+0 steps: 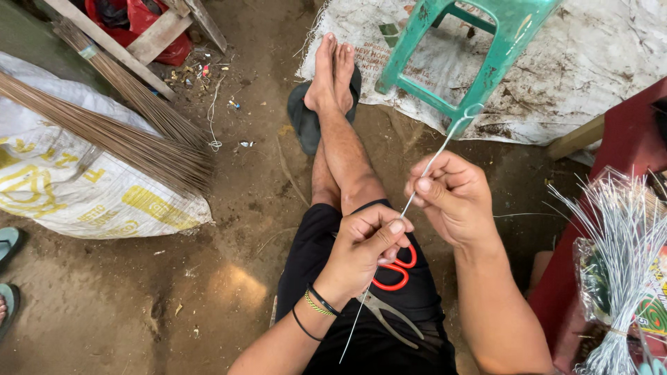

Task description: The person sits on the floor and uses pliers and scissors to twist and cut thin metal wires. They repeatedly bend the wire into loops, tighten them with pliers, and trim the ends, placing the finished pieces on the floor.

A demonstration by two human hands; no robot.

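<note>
Two broom bundles [118,132] beside sack [69,187]

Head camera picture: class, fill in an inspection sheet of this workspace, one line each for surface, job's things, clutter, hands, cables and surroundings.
Surface: bare dirt floor, damp-looking and scuffed.
Job's things: thin wire pinched by both hands; orange-handled scissors on the lap; bundle of cut wires at right.
Clutter: small scraps and string near the broom bristles; white sack under them.
Hands: left hand and right hand both closed on the wire.
Cables: nothing seen.
Surroundings: green plastic stool on a white tarp; wooden planks; red furniture edge.
</note>
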